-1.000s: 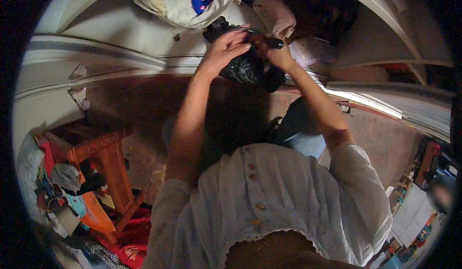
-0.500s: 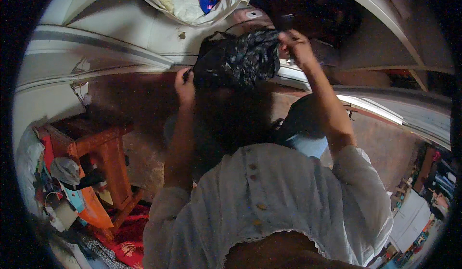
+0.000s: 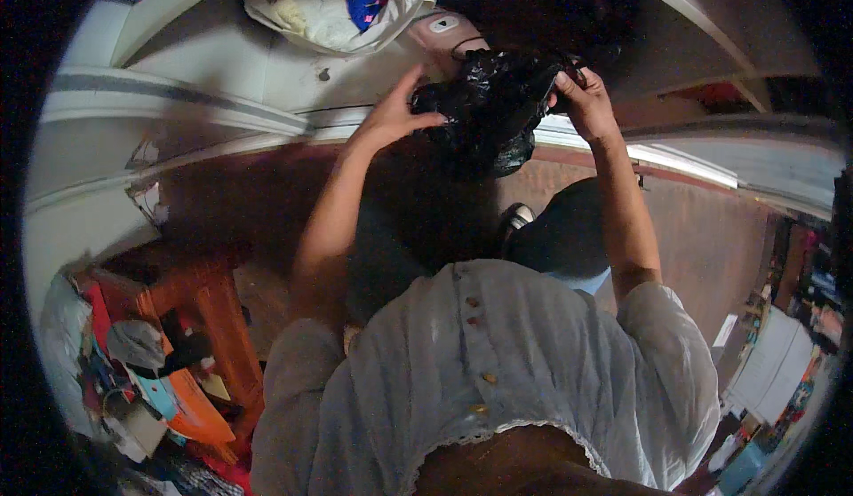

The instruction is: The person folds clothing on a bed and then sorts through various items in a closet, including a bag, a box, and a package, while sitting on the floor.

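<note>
A crumpled black plastic bag [image 3: 493, 110] hangs in front of me, shiny and bunched, above my knees. My right hand [image 3: 586, 105] pinches the bag's right edge between thumb and fingers. At the bag's left side, my left hand [image 3: 391, 119] has its thumb and fingers spread apart, with the bag's edge close to or touching them. Whatever the bag holds, if anything, is hidden by the dark folds. Just behind it lies a pinkish object with a white oval mark [image 3: 442, 25], partly covered by the bag.
A white bag [image 3: 302, 21] with pale and blue contents stands on the light surface ahead. A sliding-door track [image 3: 684, 169] crosses in front of me. To the left is a reddish wooden stool or small table [image 3: 204, 318] beside piled items. Papers [image 3: 771, 363] and clutter lie at the right.
The black bag has shifted right and bunched up smaller. My left hand has moved right and opened from its grip on the bag; my right hand has moved slightly right and lower.
</note>
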`<act>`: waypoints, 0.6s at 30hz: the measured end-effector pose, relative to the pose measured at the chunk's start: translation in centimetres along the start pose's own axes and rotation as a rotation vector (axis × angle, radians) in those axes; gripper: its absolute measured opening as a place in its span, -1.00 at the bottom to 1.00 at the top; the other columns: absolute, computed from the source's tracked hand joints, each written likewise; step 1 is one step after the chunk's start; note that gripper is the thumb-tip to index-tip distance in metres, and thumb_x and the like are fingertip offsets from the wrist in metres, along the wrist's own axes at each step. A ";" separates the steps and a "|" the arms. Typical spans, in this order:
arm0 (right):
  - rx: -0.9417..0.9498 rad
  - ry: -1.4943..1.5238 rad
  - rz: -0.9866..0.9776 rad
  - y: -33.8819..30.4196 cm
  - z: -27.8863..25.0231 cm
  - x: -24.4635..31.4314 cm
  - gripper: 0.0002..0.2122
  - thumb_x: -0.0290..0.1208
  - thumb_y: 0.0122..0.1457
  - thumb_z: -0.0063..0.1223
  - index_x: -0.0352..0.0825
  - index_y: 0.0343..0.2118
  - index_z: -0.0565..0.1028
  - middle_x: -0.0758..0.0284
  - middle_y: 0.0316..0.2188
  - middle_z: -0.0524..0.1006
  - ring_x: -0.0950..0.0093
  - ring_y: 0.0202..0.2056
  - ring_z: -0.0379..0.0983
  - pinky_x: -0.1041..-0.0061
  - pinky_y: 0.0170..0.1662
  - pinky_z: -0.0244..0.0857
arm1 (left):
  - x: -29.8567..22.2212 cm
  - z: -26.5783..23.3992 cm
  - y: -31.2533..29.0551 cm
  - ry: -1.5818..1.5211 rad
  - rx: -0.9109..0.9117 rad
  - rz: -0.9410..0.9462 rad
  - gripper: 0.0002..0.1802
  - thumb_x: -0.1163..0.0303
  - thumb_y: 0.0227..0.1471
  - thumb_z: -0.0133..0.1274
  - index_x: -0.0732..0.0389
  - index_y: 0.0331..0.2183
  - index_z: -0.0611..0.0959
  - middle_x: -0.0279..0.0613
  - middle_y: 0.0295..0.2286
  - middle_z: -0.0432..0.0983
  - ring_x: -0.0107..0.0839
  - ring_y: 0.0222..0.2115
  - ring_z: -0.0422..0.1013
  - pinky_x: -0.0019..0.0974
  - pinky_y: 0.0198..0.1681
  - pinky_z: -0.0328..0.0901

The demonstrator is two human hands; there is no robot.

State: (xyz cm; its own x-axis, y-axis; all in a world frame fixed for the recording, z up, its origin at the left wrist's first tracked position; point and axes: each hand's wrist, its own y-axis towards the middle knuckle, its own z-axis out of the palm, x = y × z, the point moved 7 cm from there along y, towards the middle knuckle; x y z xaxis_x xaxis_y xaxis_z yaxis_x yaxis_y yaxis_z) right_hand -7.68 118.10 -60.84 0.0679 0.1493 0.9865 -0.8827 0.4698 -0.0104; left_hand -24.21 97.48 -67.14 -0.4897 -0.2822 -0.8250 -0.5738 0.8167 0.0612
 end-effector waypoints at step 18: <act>-0.314 0.189 0.498 -10.4 5.0 -2.6 -0.75 -0.27 -0.03 0.04 -0.39 -0.45 0.42 0.38 -0.59 0.44 0.61 -0.63 0.31 0.64 -0.52 0.24 | -15.0 6.5 -8.6 0.133 0.313 0.280 -0.47 0.42 -0.15 -0.02 0.16 -0.06 0.27 0.01 -0.56 0.44 -0.01 -0.54 0.39 -0.10 -0.50 0.29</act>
State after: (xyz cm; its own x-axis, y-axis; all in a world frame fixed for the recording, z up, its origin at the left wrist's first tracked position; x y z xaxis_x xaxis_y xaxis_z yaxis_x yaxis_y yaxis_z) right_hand -0.99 108.50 -62.46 -0.2102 0.5548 0.8050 -0.6527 0.5333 -0.5381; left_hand -7.67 97.92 -58.93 -0.6900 -0.0738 -0.7200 -0.1907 0.9782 0.0825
